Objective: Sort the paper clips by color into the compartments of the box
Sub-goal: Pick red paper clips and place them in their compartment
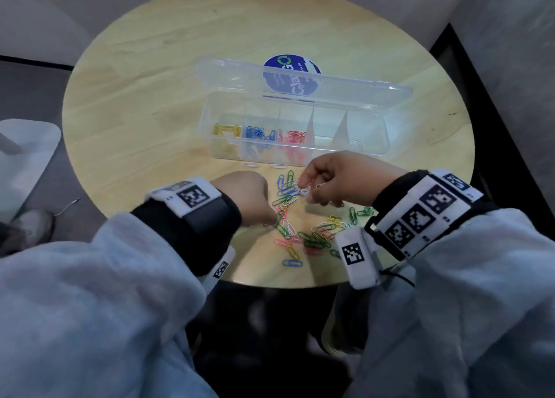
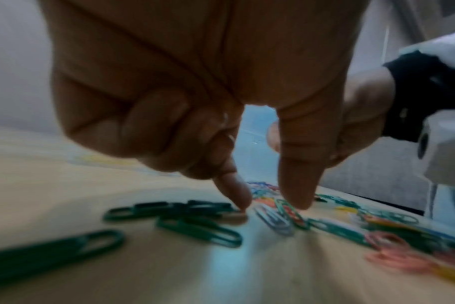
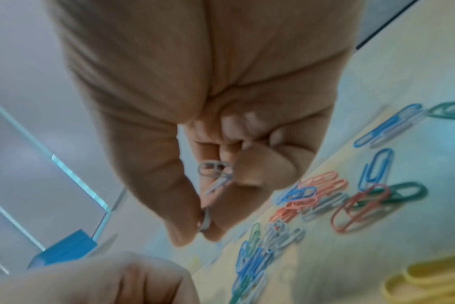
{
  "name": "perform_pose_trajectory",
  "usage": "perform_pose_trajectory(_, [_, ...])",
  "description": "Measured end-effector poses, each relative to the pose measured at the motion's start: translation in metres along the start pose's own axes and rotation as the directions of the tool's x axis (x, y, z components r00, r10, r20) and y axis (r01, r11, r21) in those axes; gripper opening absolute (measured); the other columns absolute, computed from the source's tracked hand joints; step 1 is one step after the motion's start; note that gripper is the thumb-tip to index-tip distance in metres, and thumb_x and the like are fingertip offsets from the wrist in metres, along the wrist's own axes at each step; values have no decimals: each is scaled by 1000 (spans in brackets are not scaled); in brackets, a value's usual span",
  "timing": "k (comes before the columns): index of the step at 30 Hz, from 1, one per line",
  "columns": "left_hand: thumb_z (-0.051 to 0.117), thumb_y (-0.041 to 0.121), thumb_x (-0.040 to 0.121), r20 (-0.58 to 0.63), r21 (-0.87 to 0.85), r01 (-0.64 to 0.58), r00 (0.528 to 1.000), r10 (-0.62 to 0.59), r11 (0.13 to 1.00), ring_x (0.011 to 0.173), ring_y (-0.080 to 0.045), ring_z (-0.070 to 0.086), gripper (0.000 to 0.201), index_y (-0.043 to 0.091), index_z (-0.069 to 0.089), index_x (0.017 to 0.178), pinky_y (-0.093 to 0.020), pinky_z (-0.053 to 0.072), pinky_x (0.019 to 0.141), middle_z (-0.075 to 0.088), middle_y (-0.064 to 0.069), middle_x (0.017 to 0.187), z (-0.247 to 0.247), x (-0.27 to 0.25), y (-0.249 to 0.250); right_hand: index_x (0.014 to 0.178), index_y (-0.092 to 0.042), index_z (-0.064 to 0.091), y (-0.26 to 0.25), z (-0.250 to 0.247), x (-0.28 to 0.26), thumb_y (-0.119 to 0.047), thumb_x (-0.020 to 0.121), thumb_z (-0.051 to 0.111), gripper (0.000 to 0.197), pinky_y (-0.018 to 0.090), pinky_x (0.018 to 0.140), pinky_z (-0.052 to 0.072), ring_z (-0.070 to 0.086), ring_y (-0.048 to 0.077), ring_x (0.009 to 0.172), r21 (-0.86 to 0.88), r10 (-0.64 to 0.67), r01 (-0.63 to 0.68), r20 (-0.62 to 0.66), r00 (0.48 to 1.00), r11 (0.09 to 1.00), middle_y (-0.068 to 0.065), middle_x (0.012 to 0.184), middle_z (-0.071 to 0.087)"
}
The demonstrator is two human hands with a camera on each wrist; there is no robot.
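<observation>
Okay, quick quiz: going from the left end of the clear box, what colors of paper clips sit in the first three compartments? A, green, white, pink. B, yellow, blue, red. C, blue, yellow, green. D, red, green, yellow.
B: in the head view the clear box holds yellow clips in its leftmost compartment, then blue clips, then red clips; the two compartments further right look empty.
</observation>
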State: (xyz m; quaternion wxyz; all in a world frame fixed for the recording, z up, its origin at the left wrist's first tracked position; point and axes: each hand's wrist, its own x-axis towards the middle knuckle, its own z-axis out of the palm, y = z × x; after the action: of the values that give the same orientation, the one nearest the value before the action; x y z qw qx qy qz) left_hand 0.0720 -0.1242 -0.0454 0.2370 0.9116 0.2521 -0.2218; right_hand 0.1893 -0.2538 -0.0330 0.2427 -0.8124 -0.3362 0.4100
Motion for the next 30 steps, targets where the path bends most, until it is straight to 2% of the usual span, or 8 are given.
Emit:
perform_pose_trajectory(3, [67, 26, 77, -40, 109, 4, 999, 1, 994, 80, -24, 60, 21, 10, 68, 90, -25, 38, 58, 69, -9, 90, 5, 2, 7, 82, -24, 67, 5, 0, 1, -4, 83, 64, 20, 26, 57, 44, 53, 21, 63, 131, 25, -28, 27, 999, 991, -5, 60, 58])
perform_pose_trajectory(7, [66, 19, 78, -9, 132, 5, 1000, -4, 991, 75, -22, 57, 18, 8, 71, 92, -25, 38, 58, 63, -5, 80, 4, 4, 10, 79, -14, 67, 7, -2, -1, 4, 86, 55, 23, 20, 50, 41, 49, 17, 57, 280, 78, -87, 46, 996, 956, 10, 70, 56])
perform_pose_trajectory(13, [65, 17, 77, 47, 139, 8, 999, -15, 990, 76, -23, 58, 19, 8, 72, 91, -24, 39, 61, 69, -8, 85, 3, 4, 5, 75, -10, 60, 6, 2, 2, 7, 85, 44, 26, 14, 41, 43, 49, 17, 52, 198, 137, -145, 56, 989, 969, 8, 61, 53])
perform_pose_trajectory(17, [65, 19, 75, 58, 105, 7, 998, -13, 994, 65, -20, 52, 8, 12, 69, 76, -21, 36, 58, 61, -2, 71, -2, 1, -1, 74, -11, 54, 4, 4, 4, 2, 84, 46, 19, 19, 45, 42, 47, 22, 61, 171, 150, -158, 58, 987, 972, 8, 65, 53])
perform_pose_trajectory(22, [67, 18, 77, 143, -246, -1, 989, 37, 969, 56, -15, 49, 22, 19, 53, 60, -25, 44, 64, 58, 1, 61, -23, 0, -8, 64, -20, 45, 4, 2, 3, -25, 81, 68, 30, 26, 55, 38, 43, 14, 53, -41, 105, -106, -28, 994, 993, -3, 57, 48])
perform_pose_trajectory(25, [57, 2, 82, 167, -545, 51, 985, 49, 837, 45, -12, 51, 28, 14, 47, 60, -20, 42, 50, 54, -4, 59, -31, -1, -11, 63, -20, 44, 3, 2, 2, -28, 79, 70, 31, 26, 57, 35, 40, 12, 52, -203, 64, -76, -65, 996, 976, -5, 57, 45])
perform_pose_trajectory(28, [47, -6, 84, 174, -695, 90, 984, 46, 713, 36, -9, 49, 32, 13, 40, 60, -15, 36, 40, 51, -6, 58, -35, -1, -13, 83, -23, 58, 3, 5, 3, -20, 77, 69, 13, 26, 56, 35, 43, 10, 57, -280, 45, -77, -120, 992, 957, -8, 64, 45])
perform_pose_trajectory(30, [44, -7, 83, 192, -763, 122, 981, 41, 635, 36, -9, 46, 30, 15, 39, 63, -12, 32, 37, 49, -6, 57, -35, 0, -13, 98, -31, 60, 5, 8, 5, -16, 76, 66, 27, 28, 58, 40, 48, 11, 59, -300, 66, -102, -129, 989, 948, -8, 66, 47])
